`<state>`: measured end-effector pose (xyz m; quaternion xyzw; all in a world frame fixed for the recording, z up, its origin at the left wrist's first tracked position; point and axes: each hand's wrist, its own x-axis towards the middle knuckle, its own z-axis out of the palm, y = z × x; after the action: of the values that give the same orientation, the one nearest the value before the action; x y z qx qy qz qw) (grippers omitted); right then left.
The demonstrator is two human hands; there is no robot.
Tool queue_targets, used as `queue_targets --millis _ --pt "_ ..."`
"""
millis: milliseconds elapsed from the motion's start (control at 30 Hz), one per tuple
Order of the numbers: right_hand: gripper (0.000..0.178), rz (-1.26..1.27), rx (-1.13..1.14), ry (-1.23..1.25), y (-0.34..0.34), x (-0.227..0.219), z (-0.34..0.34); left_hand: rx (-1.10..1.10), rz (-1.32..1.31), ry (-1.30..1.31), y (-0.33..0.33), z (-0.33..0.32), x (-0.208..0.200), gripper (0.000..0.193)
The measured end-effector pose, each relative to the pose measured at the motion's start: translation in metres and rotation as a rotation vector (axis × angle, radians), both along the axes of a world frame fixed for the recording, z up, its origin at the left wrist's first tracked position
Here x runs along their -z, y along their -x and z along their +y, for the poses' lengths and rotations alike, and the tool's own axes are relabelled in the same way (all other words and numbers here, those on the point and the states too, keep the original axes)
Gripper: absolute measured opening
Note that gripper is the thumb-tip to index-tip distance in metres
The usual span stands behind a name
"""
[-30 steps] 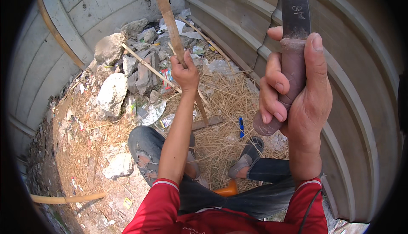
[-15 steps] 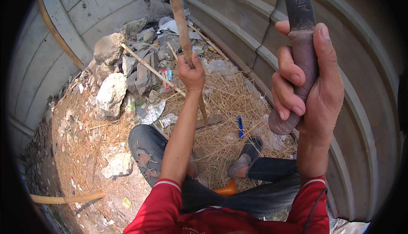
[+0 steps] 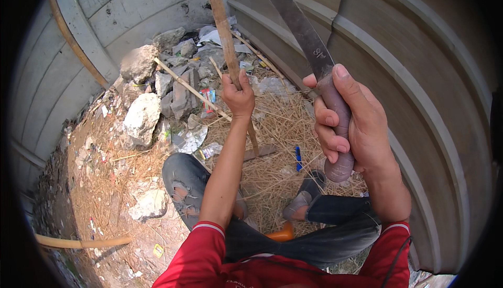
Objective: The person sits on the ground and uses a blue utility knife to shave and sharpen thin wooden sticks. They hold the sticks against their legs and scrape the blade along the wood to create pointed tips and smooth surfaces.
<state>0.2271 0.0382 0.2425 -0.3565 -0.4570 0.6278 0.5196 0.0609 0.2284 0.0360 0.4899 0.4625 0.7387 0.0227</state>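
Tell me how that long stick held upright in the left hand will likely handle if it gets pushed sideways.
The stick looks like stiff, straight bamboo, so it would probably flex little. It seems light, since the left hand alone steadies it. Its lower end rests on loose straw, so it might skid or tip if released.

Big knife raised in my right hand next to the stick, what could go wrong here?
The left hand grips the stick close to the knife blade, so a glancing chop might hit the fingers. A missed swing could also carry down toward the knee. The rubble may make footing unsteady.
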Motion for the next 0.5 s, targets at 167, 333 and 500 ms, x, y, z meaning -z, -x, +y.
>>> queue_targets --millis 167,333,500 --pt "0.058 0.05 0.069 -0.163 0.002 -0.025 -0.01 -0.009 0.032 0.012 -0.01 0.001 0.005 0.029" --pt "0.059 -0.032 -0.095 0.032 0.0 -0.009 -0.01 -0.005 0.036 0.034 -0.01 -0.004 0.006 0.028" --pt "0.059 -0.107 -0.054 0.011 0.001 -0.009 -0.011 0.192 0.04 0.09 -0.002 -0.008 0.01 0.025"
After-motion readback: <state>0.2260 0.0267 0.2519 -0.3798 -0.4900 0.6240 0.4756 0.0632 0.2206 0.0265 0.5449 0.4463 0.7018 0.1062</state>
